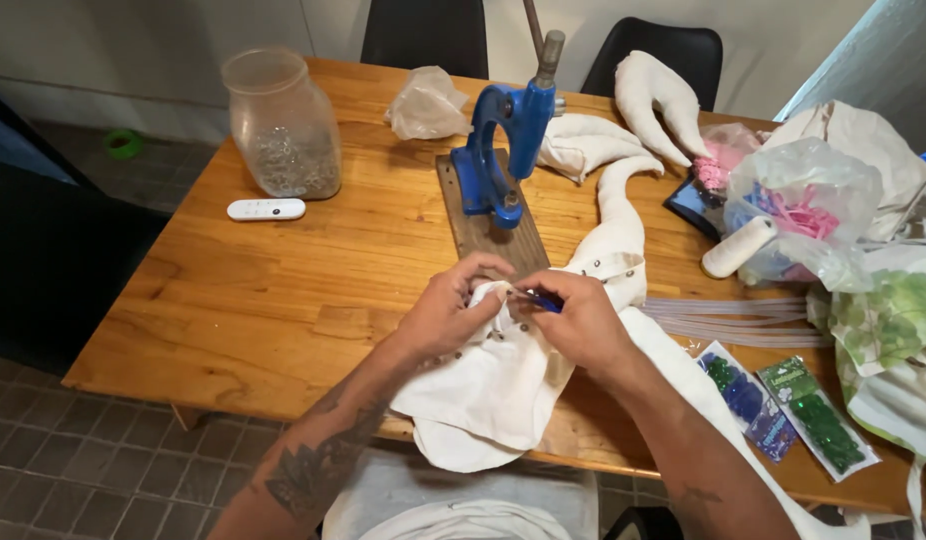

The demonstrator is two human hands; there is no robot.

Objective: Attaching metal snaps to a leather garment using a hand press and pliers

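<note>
I've got the white cloth [493, 385], creased and studded, bunched under both hands at the desk [283, 290] edge. Left hand [445, 312] fingers pinch its fold; right hand [581, 318] fingers pinch one blue tool [545, 301]. One blue press [498, 150] just beyond, two bead packets [783, 410] to the right.

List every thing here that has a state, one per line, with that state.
Left hand: grip pinching the white cloth.
Right hand: grip shut on a small blue tool, tip at the cloth.
Cloth: bunched, hanging over the table edge.
Jar: upright, lidless, partly filled.
Blue press: upright on its board, unused.
Thread spool: lying on its side.
Bead packets: flat, sealed.
</note>
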